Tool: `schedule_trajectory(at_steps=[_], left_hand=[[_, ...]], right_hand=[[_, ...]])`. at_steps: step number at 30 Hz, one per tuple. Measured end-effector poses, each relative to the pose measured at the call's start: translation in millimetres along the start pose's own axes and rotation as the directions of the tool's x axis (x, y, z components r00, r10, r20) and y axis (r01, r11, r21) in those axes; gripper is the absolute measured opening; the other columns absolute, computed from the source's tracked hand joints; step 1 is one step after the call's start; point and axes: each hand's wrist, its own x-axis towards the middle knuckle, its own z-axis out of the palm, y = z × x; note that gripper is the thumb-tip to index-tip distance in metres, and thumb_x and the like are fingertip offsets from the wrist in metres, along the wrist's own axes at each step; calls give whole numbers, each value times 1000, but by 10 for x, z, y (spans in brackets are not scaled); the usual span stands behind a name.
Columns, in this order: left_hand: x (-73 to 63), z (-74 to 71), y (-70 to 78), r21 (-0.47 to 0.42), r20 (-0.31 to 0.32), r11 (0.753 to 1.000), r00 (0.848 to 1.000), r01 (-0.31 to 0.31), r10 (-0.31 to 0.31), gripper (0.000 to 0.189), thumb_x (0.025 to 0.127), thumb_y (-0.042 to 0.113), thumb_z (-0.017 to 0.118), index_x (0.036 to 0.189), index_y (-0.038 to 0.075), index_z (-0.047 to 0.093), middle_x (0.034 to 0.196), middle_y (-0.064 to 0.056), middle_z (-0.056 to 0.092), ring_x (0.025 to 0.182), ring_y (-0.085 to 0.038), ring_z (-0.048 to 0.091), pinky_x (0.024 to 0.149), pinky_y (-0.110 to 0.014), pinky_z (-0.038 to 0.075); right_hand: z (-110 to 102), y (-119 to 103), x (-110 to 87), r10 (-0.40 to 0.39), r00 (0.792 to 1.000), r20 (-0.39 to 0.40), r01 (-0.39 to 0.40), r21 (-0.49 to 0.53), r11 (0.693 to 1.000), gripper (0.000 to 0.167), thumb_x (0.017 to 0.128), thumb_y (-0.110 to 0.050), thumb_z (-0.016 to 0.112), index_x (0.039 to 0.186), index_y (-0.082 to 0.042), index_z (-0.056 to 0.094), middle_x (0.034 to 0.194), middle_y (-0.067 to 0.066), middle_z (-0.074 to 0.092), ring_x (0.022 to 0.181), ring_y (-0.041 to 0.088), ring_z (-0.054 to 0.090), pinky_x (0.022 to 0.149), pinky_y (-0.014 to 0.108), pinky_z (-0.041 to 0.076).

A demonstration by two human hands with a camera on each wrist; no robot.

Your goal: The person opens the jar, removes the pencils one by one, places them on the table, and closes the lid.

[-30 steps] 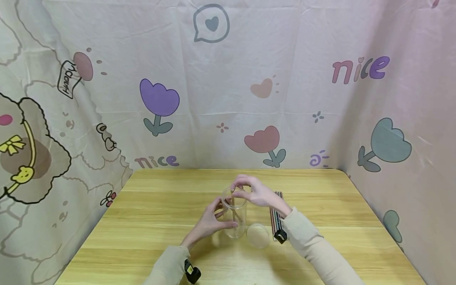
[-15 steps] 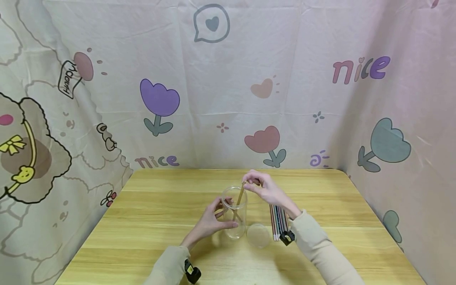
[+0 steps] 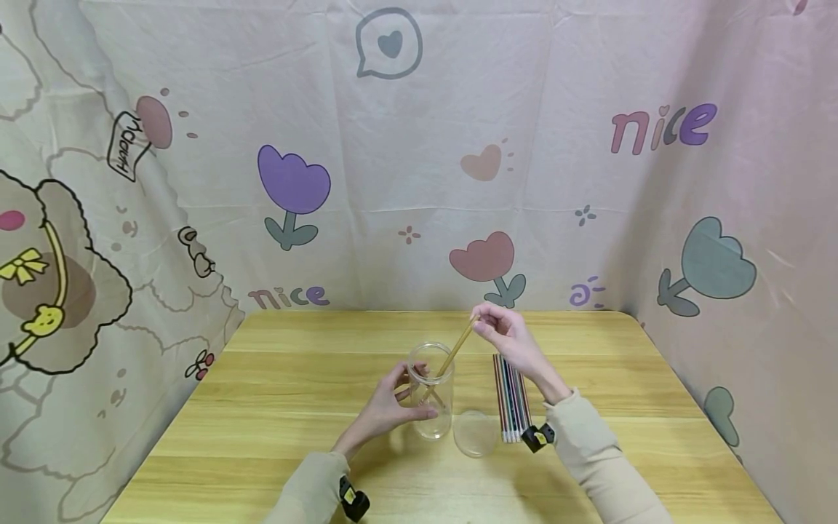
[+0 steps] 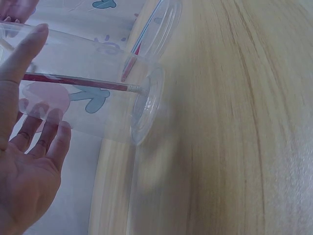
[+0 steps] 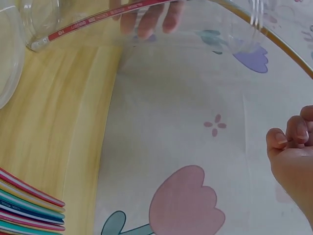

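A clear jar (image 3: 431,428) stands upright on the table, and my left hand (image 3: 386,409) grips its side, thumb in front and fingers behind. Between the fingertips of my right hand (image 3: 516,343), up and right of the jar's mouth, is the top end of a yellow-gold pencil (image 3: 461,344). That pencil slants down through the open mouth into the jar. Inside, a red pencil (image 4: 80,81) leans with its eraser end near the bottom, as the left wrist view shows. In the right wrist view, left fingers (image 5: 145,23) show through the jar wall.
Right of the jar lies a clear round lid (image 3: 475,434) on the wooden table (image 3: 262,407). Beyond it, several coloured pencils (image 3: 511,400) lie side by side below my right forearm. A printed cloth (image 3: 393,145) hangs behind the table.
My right hand has moved from over the jar's mouth up and to the right, tilting the yellow-gold pencil from near upright to a rightward slant. The left hand and jar have stayed in place.
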Motion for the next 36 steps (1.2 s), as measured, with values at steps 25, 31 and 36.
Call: schedule_trajectory(at_steps=[25, 31, 36], left_hand=[[7, -4, -13, 0, 3, 1000, 1000, 12, -12, 74, 75, 16, 90, 138, 11, 51, 144, -13, 54, 129, -33, 52, 114, -48, 49], [5, -2, -7, -2, 3, 1000, 1000, 5, -5, 74, 75, 16, 90, 138, 11, 51, 143, -13, 55, 128, -33, 52, 113, -47, 50], [6, -2, -5, 0, 6, 1000, 1000, 9, -9, 75, 75, 16, 89, 139, 11, 51, 141, -13, 55, 129, -33, 52, 114, -48, 49]], right_hand=[[-281, 3, -114, 31, 973, -231, 73, 426, 902, 22, 103, -1, 51, 105, -15, 68, 99, -7, 66, 80, 5, 51, 70, 13, 47], [-328, -6, -134, 27, 968, -251, 99, 477, 873, 21, 103, 0, 48, 101, -11, 67, 99, -3, 67, 74, 10, 44, 65, 16, 42], [-383, 17, -149, -14, 967, -254, 147, 512, 846, 20, 105, -1, 44, 99, -5, 63, 99, 1, 68, 70, 18, 32, 61, 22, 32]])
